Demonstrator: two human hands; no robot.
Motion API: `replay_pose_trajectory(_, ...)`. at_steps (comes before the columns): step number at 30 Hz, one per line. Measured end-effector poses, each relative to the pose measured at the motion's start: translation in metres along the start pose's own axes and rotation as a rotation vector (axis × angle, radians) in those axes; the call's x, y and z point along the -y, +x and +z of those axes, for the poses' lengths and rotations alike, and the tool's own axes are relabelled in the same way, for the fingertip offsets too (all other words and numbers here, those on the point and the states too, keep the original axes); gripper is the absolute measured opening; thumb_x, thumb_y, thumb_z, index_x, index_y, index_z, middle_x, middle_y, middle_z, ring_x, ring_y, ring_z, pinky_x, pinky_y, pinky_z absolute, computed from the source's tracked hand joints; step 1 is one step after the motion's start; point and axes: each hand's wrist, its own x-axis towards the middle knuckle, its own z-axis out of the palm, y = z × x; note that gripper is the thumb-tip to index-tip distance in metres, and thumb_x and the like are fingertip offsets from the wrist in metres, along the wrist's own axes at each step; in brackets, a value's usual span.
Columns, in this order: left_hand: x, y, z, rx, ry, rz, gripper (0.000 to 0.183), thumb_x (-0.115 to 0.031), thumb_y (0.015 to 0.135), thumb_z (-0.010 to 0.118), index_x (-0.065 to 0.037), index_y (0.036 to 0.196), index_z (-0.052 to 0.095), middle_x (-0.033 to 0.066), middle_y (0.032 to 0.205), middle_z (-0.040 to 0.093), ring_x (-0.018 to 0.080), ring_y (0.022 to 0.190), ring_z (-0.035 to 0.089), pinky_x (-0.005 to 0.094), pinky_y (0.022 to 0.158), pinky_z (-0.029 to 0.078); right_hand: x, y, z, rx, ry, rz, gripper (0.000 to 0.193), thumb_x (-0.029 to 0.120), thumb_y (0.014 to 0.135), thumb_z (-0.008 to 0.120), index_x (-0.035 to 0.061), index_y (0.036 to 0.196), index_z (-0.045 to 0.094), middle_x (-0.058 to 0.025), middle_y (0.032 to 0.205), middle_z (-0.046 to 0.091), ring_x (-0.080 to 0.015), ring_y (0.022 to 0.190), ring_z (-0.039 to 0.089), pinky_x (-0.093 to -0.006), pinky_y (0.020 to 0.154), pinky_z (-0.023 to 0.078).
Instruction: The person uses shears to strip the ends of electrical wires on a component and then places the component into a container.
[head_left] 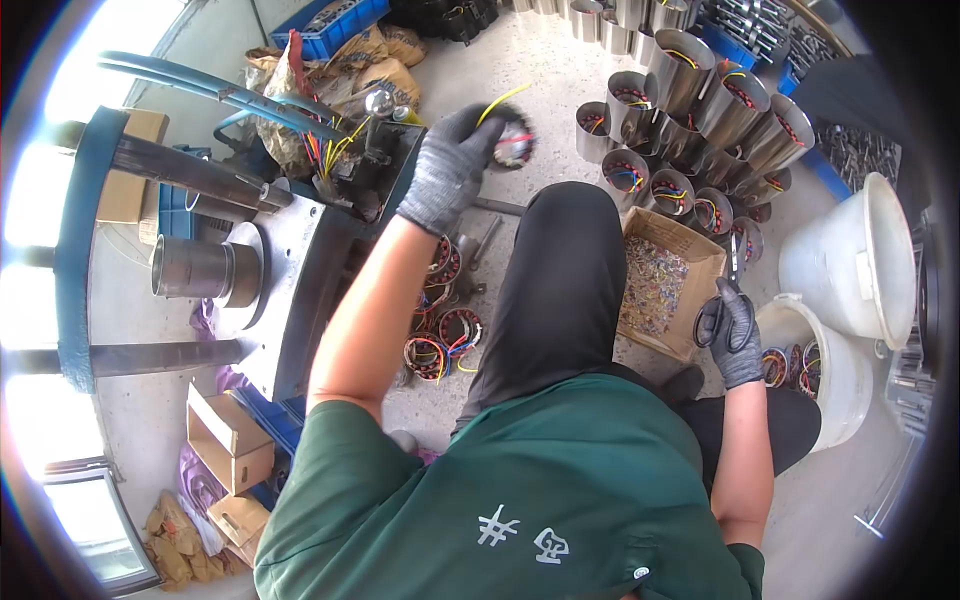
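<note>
My green shirt (520, 490) fills the lower frame. Above centre, my gloved left hand (450, 165) closes around a round wound stator (515, 138) with yellow and red wires. At right, my gloved right hand (735, 335) grips black scissors (712, 322) beside the scrap box (665, 290).

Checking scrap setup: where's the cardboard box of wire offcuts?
Head view, right of centre: cardboard box of wire offcuts on the floor, between the person's knee and white bucket.

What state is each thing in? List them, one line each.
left hand: gloved, raised, gripping a wound coil
wound coil: held up, coloured wires sticking out
right hand: gloved, holding a dark ring
dark ring: held over the cardboard box
cardboard box: open, holding small scraps
white bucket: open, coils inside
metal cylinders: upright, wired coils inside
</note>
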Motion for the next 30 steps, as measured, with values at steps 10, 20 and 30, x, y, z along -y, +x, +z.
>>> replay_pose_trajectory(10,0.125,-0.077,-0.099,0.230,0.140,-0.654,0.031,-0.017,0.093,0.066,0.002,0.117,0.065,0.0071,0.097,0.071,0.0131,0.086,0.064,0.0297,0.078,0.052,-0.009,0.002,-0.009,0.031,-0.013,0.014,0.046,0.034,0.089,0.069,0.0083,0.125,0.053,-0.0030,0.070,0.058,-0.0136,0.051,0.055,-0.0269,0.042,0.042)
replay_pose_trajectory(20,0.230,-0.186,-0.131,0.399,0.948,-0.755,0.036,-0.030,0.091,0.061,-0.009,0.119,0.067,0.0201,0.113,0.067,0.0357,0.107,0.064,0.0421,0.092,0.050,-0.011,0.005,-0.012,0.006,0.021,0.061,0.041,0.033,0.090,0.068,0.0108,0.122,0.054,-0.0030,0.069,0.058,-0.0150,0.050,0.055,-0.0275,0.042,0.043)
replay_pose_trajectory(30,0.200,-0.165,-0.087,0.208,0.672,-0.469,0.027,-0.017,0.091,0.062,-0.002,0.113,0.068,0.0141,0.106,0.071,0.0200,0.096,0.066,0.0347,0.085,0.051,0.010,-0.012,-0.022,-0.046,-0.081,-0.174,0.028,0.022,0.086,0.072,0.0117,0.108,0.060,0.0020,0.068,0.057,-0.0091,0.051,0.053,-0.0260,0.045,0.043)
